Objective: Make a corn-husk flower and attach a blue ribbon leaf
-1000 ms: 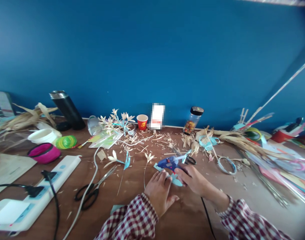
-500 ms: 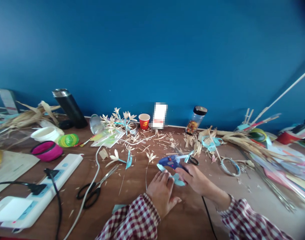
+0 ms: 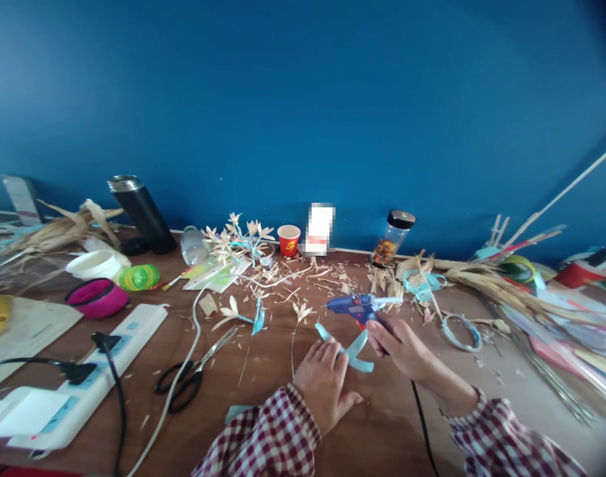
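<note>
My right hand [image 3: 402,346] is wrapped round the handle of a blue glue gun [image 3: 355,306], held above the table with its nozzle toward the left and a pale glue stick at its back. My left hand [image 3: 325,381] lies flat on the table, fingers stretched forward over light blue strips [image 3: 358,358]. The strips' ends stick out past the fingertips; the part under the hand is hidden. Just beyond lies a pale flower on a thin wire stem [image 3: 301,311]. Farther left is another pale flower with a blue leaf [image 3: 257,318].
Black-handled scissors [image 3: 193,377] and a white power strip [image 3: 128,341] lie on the left. A red paper cup [image 3: 289,241], a lidded jar [image 3: 393,238] and a black flask [image 3: 142,215] stand along the wall. Husk scraps litter the back; a blue-wrapped ring [image 3: 461,332] is at right.
My right hand has lifted the glue gun up and right, away from the light blue strips, uncovering more of them. My left hand keeps its place on them.
</note>
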A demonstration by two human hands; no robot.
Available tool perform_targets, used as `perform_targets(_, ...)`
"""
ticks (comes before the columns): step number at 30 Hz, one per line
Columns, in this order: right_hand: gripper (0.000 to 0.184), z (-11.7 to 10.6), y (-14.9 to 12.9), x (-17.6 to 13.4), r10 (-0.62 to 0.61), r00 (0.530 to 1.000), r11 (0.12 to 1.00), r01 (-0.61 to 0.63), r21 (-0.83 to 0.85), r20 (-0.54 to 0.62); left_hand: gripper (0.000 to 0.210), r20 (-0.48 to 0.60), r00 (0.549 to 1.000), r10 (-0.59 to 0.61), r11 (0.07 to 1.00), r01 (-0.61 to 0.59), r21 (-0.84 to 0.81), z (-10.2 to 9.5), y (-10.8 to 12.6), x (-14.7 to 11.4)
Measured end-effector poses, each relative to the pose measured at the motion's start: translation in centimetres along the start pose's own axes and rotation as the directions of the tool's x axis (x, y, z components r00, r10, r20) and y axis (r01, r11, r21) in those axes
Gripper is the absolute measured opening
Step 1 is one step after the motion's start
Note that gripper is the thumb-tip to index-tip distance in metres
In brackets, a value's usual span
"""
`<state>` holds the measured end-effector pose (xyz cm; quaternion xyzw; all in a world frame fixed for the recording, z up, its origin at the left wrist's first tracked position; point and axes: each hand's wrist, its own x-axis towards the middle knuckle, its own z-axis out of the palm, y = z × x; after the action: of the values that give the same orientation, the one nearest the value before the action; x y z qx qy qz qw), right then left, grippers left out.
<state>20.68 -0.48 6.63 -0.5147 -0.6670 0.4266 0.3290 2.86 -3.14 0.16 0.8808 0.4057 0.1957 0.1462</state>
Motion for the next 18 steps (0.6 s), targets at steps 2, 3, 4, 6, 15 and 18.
perform_targets(2, 0.034, -0.2, -0.3, 0.0, -0.009, 1.000, 1.000, 0.009, 0.013, 0.005, 0.055, -0.006, 1.000, -0.009, 1.000, 0.009, 0.001, 0.2, 0.0, 0.0)
perform_targets(3, 0.033, -0.3, -0.4, 0.0, -0.015, 1.000, 1.000, 0.015, 0.018, 0.012, 0.055, -0.012, 1.000, -0.014, 1.000, 0.014, 0.003, 0.2, 0.0, 0.0)
perform_targets(4, 0.033, -0.3, -0.4, 0.0, -0.020, 1.000, 1.000, 0.020, 0.018, 0.022, 0.055, -0.017, 1.000, -0.016, 1.000, 0.016, 0.004, 0.2, 0.1, -0.1)
perform_targets(6, 0.031, -0.3, -0.2, -0.2, -0.018, 0.999, 1.000, 0.018, -0.001, 0.049, 0.055, -0.020, 1.000, -0.012, 1.000, 0.012, 0.008, 0.2, 0.1, 0.0)
perform_targets(15, 0.029, 0.8, 1.5, -0.7, 0.067, 0.993, 0.994, -0.058, -0.095, 0.097, 0.056, 0.002, 1.000, 0.006, 1.000, -0.007, 0.010, -0.1, -0.1, 0.1)
perform_targets(18, 0.031, 1.1, 1.5, -0.6, 0.075, 0.993, 0.992, -0.065, -0.107, 0.091, 0.055, -0.003, 1.000, 0.011, 1.000, -0.011, 0.003, 0.1, -0.3, 0.1)
